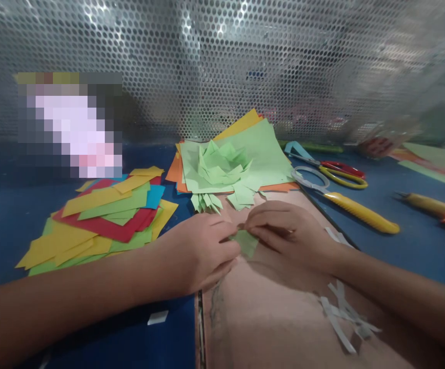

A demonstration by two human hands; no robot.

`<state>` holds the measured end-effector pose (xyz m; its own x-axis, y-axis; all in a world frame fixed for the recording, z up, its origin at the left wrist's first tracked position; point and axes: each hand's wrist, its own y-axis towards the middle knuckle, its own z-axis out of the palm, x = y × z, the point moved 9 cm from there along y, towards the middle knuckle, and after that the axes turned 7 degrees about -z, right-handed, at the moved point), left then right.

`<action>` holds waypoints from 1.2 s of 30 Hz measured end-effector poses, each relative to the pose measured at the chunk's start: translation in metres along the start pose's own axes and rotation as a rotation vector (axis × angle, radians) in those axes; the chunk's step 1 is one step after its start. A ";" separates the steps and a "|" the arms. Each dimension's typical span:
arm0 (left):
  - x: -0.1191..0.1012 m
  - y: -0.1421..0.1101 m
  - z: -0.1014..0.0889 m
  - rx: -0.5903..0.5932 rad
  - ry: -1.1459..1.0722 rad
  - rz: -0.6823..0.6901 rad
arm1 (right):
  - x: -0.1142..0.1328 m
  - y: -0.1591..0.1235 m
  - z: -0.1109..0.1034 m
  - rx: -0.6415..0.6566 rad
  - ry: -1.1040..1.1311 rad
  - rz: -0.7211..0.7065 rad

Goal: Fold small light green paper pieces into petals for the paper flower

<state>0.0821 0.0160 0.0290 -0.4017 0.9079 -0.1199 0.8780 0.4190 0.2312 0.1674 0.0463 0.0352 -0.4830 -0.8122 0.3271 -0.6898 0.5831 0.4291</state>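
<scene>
Between my two hands is a small light green piece of paper point(247, 243). My left hand point(207, 251) pinches its left side, and the fingers of my right hand point(287, 230) close on its upper right edge. Just beyond my hands lie two small groups of pale green paper pieces, a folded bunch point(206, 203) on the left and a loose pile point(241, 197) on the right. Behind them a folded green paper flower point(222, 166) sits on a stack of coloured sheets point(272, 154).
Coloured paper pieces point(103, 210) are heaped on the blue table at left. To the right lie scissors point(334, 169), a yellow-handled magnifying glass point(361, 210) and a yellow pen-like tool point(433, 205). White paper strips point(341, 312) lie on the pinkish board point(261, 323). A perforated metal panel point(149, 66) stands behind.
</scene>
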 end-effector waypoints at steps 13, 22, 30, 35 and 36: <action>-0.001 0.000 0.000 -0.035 0.036 0.021 | -0.009 0.002 0.011 0.005 0.091 0.283; -0.001 0.000 -0.003 -0.061 0.023 0.021 | -0.014 0.000 0.012 0.030 0.049 0.361; -0.002 0.001 0.002 -0.020 0.014 0.021 | -0.021 -0.001 0.016 0.015 0.055 0.367; -0.002 0.001 0.000 -0.022 0.016 0.021 | -0.022 -0.001 0.017 0.048 0.088 0.403; -0.002 0.001 0.000 -0.027 0.010 0.021 | -0.022 -0.001 0.017 0.044 0.084 0.408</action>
<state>0.0834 0.0142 0.0296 -0.3859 0.9166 -0.1049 0.8792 0.3998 0.2593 0.1697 0.0629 0.0137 -0.6773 -0.5092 0.5310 -0.4740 0.8540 0.2143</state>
